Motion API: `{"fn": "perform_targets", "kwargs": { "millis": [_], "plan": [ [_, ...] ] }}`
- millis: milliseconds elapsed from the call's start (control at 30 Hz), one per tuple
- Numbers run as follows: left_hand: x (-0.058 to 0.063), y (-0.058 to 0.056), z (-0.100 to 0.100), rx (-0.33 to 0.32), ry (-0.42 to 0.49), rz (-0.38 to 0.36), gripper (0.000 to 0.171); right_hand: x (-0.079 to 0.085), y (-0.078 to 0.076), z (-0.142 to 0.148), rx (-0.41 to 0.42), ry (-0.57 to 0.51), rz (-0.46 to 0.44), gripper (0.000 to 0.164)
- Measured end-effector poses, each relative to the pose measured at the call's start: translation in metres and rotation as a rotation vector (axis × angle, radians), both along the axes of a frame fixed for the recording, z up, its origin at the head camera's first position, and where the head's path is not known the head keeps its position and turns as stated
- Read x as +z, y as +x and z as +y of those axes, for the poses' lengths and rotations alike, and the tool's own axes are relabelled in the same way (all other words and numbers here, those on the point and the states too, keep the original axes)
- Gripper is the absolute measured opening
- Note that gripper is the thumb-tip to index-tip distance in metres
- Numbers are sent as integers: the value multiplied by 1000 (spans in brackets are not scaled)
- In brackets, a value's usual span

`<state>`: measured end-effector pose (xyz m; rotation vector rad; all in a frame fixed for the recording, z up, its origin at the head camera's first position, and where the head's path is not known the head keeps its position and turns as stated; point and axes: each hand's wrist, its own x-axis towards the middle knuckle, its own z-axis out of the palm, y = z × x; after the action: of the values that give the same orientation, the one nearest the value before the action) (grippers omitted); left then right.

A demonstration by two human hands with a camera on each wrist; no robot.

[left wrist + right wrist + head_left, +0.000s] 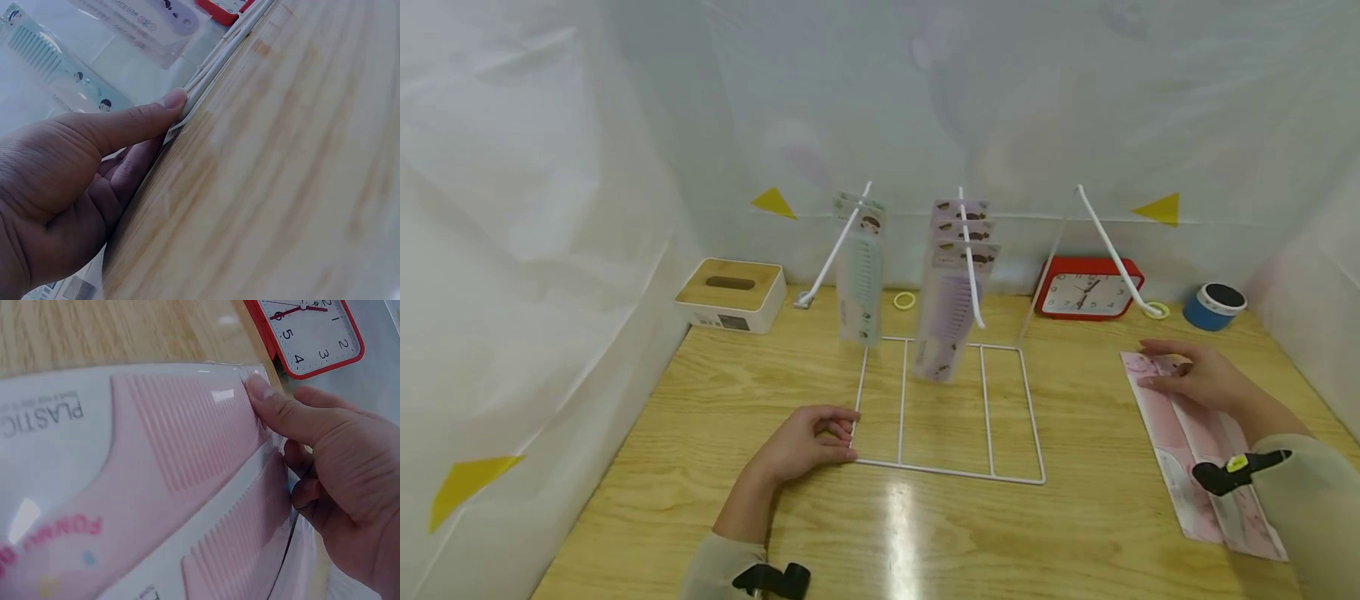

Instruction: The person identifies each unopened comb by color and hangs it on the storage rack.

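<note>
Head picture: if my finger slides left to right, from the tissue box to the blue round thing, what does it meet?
Tissue box, green comb packaging, yellow ring, purple comb packs, red clock, second yellow ring, blue round thing.

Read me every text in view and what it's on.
"PLASTIC": pink comb package
"FUNNY", then cut off: same package
"PLASTIC COMB", faint: purple package, mint package
"1", "2", "3", "4", "5", "7", "8", "10": red clock; other numerals unclear
Too small: tissue box label, wrist tag, packages' fine print
</note>
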<state>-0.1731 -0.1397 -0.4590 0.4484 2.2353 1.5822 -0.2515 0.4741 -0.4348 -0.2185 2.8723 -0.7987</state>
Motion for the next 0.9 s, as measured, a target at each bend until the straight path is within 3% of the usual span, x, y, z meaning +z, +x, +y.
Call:
{"fn": "perform_targets", "kwargs": {
  "millis": [233, 500, 667, 900],
  "plan": [
    [0, -1, 1, -2, 16, -2, 52, 2, -1, -12, -80, -21, 36, 66],
    [2, -2, 1, -3, 26, -5, 52, 10, 3, -21, -152, -193, 37, 55],
    [2, -1, 1, 3, 13, -16, 52, 19, 6, -24, -138, -202, 13, 55],
    [1, 1, 0, 8, 5, -5, 51, 33, 9, -31, -82, -130, 158, 42]
  ]
}}
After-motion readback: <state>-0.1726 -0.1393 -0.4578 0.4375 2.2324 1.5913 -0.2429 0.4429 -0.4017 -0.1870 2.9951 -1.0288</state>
